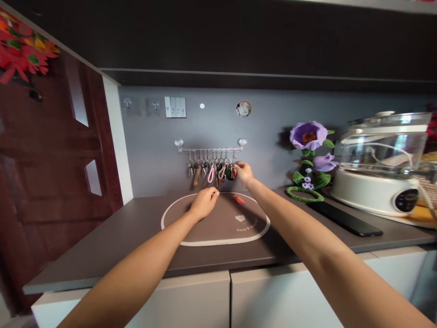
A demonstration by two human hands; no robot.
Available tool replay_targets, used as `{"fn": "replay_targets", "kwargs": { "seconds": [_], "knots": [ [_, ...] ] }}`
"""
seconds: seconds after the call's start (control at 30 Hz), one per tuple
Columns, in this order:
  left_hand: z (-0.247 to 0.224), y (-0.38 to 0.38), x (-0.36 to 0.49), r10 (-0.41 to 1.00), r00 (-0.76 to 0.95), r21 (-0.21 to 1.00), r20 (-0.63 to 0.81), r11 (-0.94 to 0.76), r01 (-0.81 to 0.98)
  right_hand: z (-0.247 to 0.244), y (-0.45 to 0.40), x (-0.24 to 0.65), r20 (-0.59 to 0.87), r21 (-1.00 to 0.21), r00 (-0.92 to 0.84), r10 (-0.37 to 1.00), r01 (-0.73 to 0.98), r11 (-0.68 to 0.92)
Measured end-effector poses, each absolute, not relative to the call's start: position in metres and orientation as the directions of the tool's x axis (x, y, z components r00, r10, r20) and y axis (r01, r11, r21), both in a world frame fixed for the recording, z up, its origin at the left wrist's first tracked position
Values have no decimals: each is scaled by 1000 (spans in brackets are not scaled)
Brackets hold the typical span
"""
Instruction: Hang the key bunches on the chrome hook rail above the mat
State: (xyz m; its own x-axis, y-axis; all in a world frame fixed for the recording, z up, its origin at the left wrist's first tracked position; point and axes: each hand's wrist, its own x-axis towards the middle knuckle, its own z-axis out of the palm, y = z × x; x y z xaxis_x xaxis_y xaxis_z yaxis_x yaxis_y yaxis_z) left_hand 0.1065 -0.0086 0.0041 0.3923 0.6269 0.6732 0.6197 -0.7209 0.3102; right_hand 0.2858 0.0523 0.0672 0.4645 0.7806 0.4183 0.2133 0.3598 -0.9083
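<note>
A clear hook rail (211, 149) on the grey wall carries several key rings, among them a pink strap (211, 173) and a brown strap (197, 176). At the rail's right end my right hand (244, 174) is closed in a pinch on a small reddish keychain (234, 172). My left hand (205, 202) is below the keys, over the brown mat (198, 233), its fingers pressed together; what they hold, if anything, is hidden. On the mat, to the right of my left hand, lies a small red tag (239, 199).
A purple flower ornament (308, 136), a black phone (344, 218) and a white appliance with a clear top (375, 191) stand or lie on the right of the counter (112, 237). A dark cabinet (218, 41) overhangs it. Clear hooks (127, 104) are on the wall at left.
</note>
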Motion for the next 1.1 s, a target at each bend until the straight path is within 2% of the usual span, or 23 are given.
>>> {"fn": "replay_targets", "kwargs": {
  "seconds": [0.1, 0.2, 0.3, 0.43, 0.63, 0.83, 1.1],
  "knots": [
    [4, -10, 107, 625, 404, 319, 667, -731, 604, 56, 43, 292, 428, -903, 489, 760, 270, 335],
    [4, -10, 108, 633, 414, 330, 655, -732, 596, 41, 31, 300, 393, -908, 392, 832, 306, 284],
    [2, -10, 108, 640, 422, 345, 643, -733, 586, 24, 18, 307, 296, -923, 289, 910, 332, 194],
    [1, -10, 109, 645, 437, 359, 627, -737, 573, 7, 5, 314, 224, -906, 197, 955, 403, 129],
    [0, -10, 108, 680, 442, 391, 584, -714, 581, -2, 2, 320, 270, -775, 127, 954, 617, 137],
    [-3, -7, 108, 694, 448, 417, 563, -707, 571, -5, 11, 321, 300, -743, 78, 951, 644, 182],
    [-4, -7, 109, 695, 457, 417, 555, -708, 569, -12, 29, 315, 441, -685, 98, 892, 679, 265]
  ]
}}
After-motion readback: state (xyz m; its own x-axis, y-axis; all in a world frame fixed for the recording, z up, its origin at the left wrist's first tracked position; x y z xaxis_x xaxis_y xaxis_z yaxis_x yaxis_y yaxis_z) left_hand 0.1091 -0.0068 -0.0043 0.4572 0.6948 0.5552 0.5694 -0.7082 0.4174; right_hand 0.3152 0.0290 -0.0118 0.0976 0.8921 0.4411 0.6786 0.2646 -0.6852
